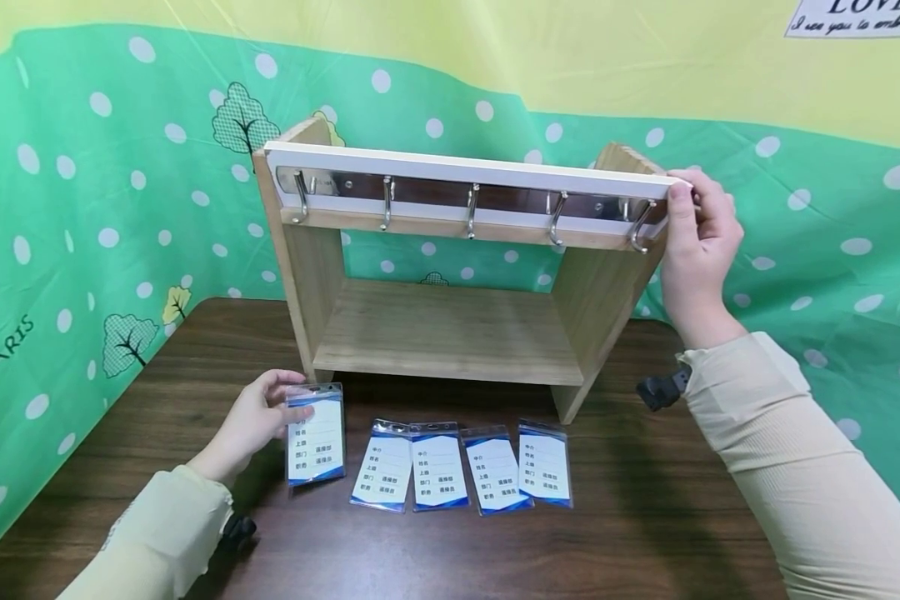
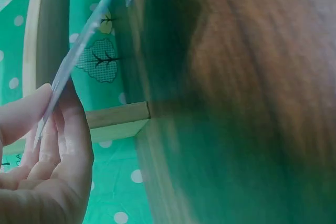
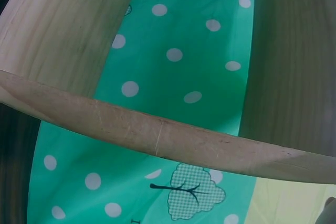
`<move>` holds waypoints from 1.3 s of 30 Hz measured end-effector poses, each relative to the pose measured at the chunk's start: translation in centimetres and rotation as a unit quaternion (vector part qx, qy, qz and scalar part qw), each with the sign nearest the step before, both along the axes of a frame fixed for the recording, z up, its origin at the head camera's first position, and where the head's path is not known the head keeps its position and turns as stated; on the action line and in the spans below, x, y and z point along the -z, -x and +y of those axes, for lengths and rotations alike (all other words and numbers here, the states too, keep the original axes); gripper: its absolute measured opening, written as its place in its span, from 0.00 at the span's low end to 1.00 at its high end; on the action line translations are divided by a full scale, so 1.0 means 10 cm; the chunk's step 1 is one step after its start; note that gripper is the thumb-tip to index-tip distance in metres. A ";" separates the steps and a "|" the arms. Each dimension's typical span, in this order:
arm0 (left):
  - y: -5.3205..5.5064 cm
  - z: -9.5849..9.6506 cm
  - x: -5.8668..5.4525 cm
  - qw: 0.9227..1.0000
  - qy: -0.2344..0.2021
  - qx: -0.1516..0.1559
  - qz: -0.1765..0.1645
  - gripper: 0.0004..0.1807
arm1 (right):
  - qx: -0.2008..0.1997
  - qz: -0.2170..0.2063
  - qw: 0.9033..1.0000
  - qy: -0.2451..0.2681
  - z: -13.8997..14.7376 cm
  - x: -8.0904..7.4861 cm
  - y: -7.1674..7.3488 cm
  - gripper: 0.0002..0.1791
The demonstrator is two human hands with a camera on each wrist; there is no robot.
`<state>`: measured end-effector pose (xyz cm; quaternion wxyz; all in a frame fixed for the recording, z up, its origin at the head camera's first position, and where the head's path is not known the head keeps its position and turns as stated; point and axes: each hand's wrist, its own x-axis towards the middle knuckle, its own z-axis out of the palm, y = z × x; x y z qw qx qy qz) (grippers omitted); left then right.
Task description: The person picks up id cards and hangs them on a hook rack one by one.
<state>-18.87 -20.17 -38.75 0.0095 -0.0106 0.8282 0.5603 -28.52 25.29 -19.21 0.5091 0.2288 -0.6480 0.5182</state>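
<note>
My left hand (image 1: 253, 423) pinches a clear-sleeved ID badge (image 1: 316, 442) by its upper left part, thumb on one face and fingers behind it. In the left wrist view the badge (image 2: 79, 51) appears edge-on between thumb and fingers. A white hook rail (image 1: 450, 167) with several metal hooks (image 1: 472, 210) runs across the top front of a wooden shelf (image 1: 450, 329). The right hand (image 1: 701, 250) grips the rail's right end, thumb in front. Several more ID badges (image 1: 438, 467) lie in a row before the shelf, the two on the right overlapping. No badge hangs on the hooks.
The shelf stands on a dark brown wooden table (image 1: 420, 550). Behind it hangs a green and yellow curtain (image 1: 195, 192) with white dots and trees. In the right wrist view, the shelf's side panel edge (image 3: 163, 135) crosses the picture.
</note>
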 end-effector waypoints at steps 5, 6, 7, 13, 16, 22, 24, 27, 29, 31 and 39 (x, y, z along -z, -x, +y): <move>0.01 0.01 -0.05 1.000 0.021 0.002 0.011 0.27 | 0.000 0.001 1.000 0.000 0.00 0.00 0.01 0.14; 0.01 0.02 -0.06 1.000 0.022 0.001 0.010 0.26 | 0.001 0.001 1.000 -0.001 0.00 0.00 0.01 0.14; 0.02 0.02 -0.07 1.000 0.020 0.002 0.009 0.25 | 0.001 0.000 1.000 -0.002 0.00 0.00 0.01 0.14; 0.03 0.05 -0.12 1.000 0.003 0.007 0.011 0.23 | 0.004 0.002 1.000 -0.013 0.01 -0.01 0.01 0.14; 0.04 0.07 -0.15 1.000 -0.005 0.010 0.021 0.22 | 0.005 0.002 1.000 -0.012 0.00 -0.01 0.00 0.14; 0.02 0.14 -0.25 0.999 -0.006 0.004 0.050 0.21 | 0.003 0.000 1.000 -0.009 0.01 0.00 0.00 0.14; 0.01 0.16 -0.29 0.998 0.004 0.001 0.064 0.21 | 0.003 0.000 1.000 -0.008 0.01 0.00 0.01 0.14; 0.02 0.20 -0.36 0.996 0.018 0.002 0.083 0.21 | 0.002 0.000 1.000 -0.009 0.02 0.00 0.01 0.14; 0.04 0.22 -0.41 0.995 0.024 -0.002 0.093 0.21 | 0.004 -0.001 1.000 -0.012 0.02 0.00 0.01 0.14; 0.05 0.24 -0.46 0.994 0.026 -0.006 0.102 0.21 | 0.003 -0.002 1.000 -0.012 0.02 0.00 0.00 0.15; 0.06 0.30 -0.65 0.990 0.020 -0.028 0.136 0.21 | 0.007 0.000 1.000 -0.009 0.01 0.00 -0.01 0.15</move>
